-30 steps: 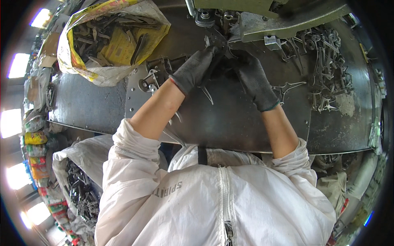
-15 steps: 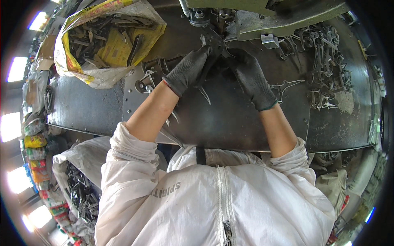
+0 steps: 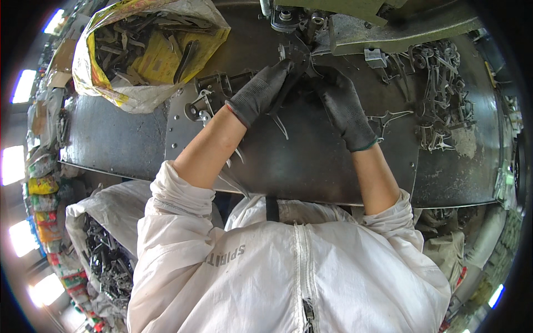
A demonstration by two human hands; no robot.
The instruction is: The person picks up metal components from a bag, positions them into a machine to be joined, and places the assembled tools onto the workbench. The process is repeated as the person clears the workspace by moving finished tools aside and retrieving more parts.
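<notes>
Both my hands wear dark knit gloves and meet at the far middle of a dark metal bench (image 3: 311, 166). My left hand (image 3: 261, 91) and my right hand (image 3: 341, 105) pinch a small flat metal part (image 3: 297, 55) between their fingertips, just under a green machine head (image 3: 338, 22). A few thin metal blanks (image 3: 277, 125) lie on the bench below my left wrist. How the part sits in the machine is hidden by my fingers.
A yellow and white sack (image 3: 147, 53) of dark metal pieces stands at the far left. A heap of scissor-like metal blanks (image 3: 438, 105) covers the right of the bench. Another white sack (image 3: 105, 255) of metal parts sits low at my left. A perforated steel plate (image 3: 183, 122) lies by my left forearm.
My hands have stayed together at the machine, with only slight finger shifts. The view has tilted a little.
</notes>
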